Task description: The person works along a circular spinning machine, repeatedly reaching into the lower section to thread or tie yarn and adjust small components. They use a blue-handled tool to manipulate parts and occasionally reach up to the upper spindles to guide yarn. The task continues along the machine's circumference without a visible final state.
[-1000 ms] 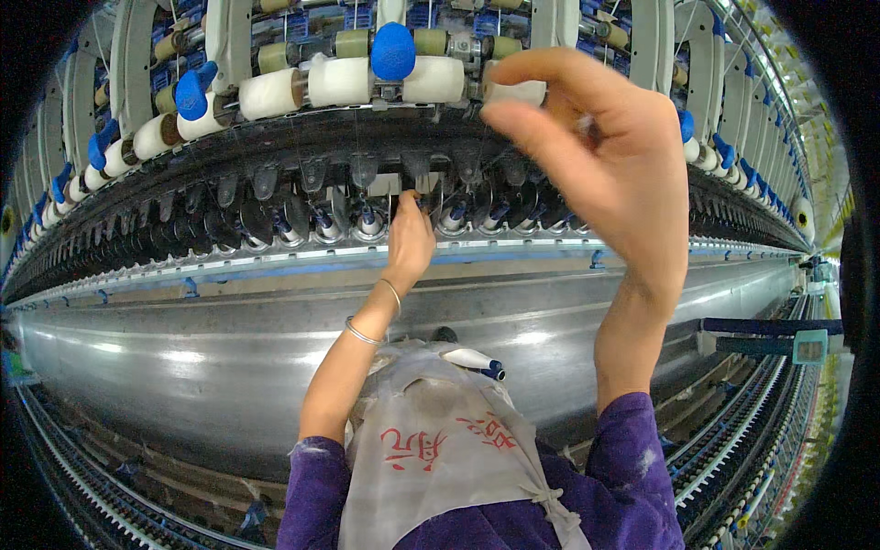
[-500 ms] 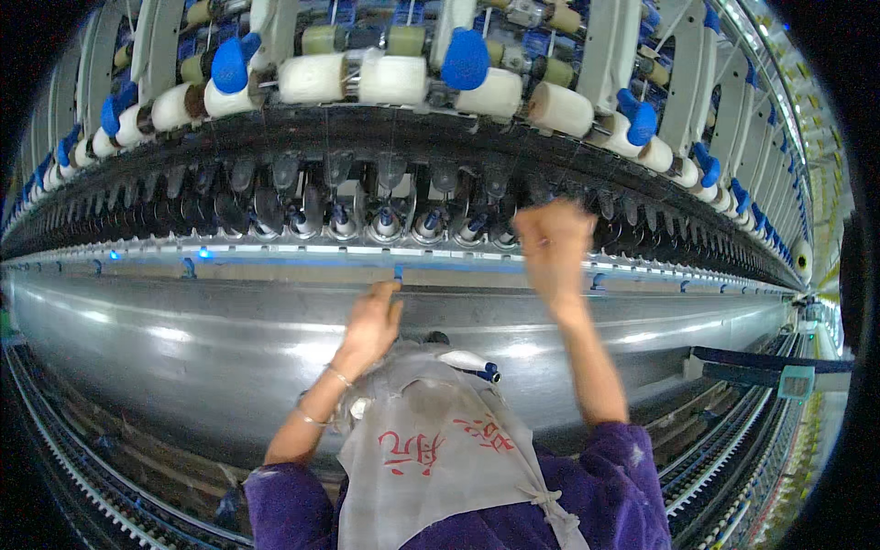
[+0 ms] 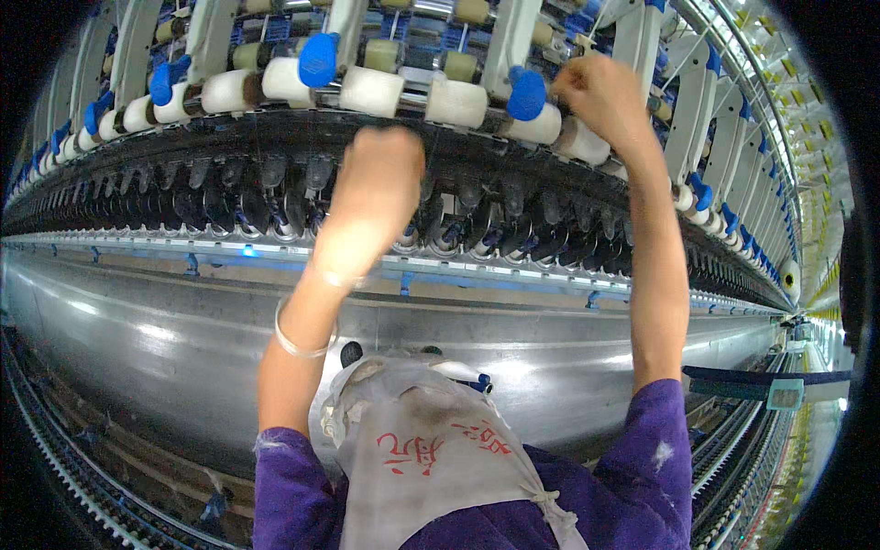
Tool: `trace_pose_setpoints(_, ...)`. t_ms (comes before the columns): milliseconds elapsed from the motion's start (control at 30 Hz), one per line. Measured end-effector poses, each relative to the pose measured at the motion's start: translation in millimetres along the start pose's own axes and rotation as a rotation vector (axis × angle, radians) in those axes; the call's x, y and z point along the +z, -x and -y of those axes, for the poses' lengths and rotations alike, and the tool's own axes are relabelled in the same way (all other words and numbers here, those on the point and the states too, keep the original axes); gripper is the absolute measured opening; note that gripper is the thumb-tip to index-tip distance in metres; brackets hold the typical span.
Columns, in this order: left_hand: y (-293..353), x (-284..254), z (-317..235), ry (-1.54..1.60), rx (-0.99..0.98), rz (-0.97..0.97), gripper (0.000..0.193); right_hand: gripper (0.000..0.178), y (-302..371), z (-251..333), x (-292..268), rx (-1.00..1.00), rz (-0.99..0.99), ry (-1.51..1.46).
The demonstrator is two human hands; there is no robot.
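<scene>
My left hand (image 3: pixel 378 179) is raised in front of the spinning frame, just below a white roller (image 3: pixel 372 92). It is blurred, its fingers curled in; anything held in them is hidden. Farther right and higher, my right hand (image 3: pixel 600 99) has its fingers bent together beside a blue handle (image 3: pixel 527 93), above a white roller (image 3: pixel 583 140). Whatever thread or small piece it pinches is too fine to make out. Below the hands runs a row of spindles with bobbins (image 3: pixel 449 235), partly covered by my left forearm.
Grey upright arms (image 3: pixel 511 46) and more blue handles (image 3: pixel 319 60) line the roller row. A pale rail with a blue light (image 3: pixel 248 250) runs under the spindles. My apron (image 3: pixel 431 458) holds a white bobbin with a blue end (image 3: pixel 469 376). A dark bar (image 3: pixel 733 374) stands at right.
Both hands have risen: the left from the rail to just under the rollers, the right from the spindles to beside a blue handle. The view has shifted slightly along the machine.
</scene>
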State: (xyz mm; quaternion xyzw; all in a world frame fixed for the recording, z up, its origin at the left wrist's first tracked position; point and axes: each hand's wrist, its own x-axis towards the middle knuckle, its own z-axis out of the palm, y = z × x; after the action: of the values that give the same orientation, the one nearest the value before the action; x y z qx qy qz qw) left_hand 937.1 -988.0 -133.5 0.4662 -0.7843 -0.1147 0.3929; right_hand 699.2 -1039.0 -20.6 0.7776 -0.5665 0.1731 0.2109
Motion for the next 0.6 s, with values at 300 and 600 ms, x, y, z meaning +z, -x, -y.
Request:
trace_pose_setpoints(300,314.2,-27.2,125.1,-0.123,-0.506,0.473,0.06,0.01,27.4,51.2,1.6,0.082,-0.096,0.072)
trace_pose_setpoints(600,246.4,-71.9,66.4,0.497,-0.635,0.194,0.06,0.008,131.3,235.5,56.2,0.258,0.504,-0.921)
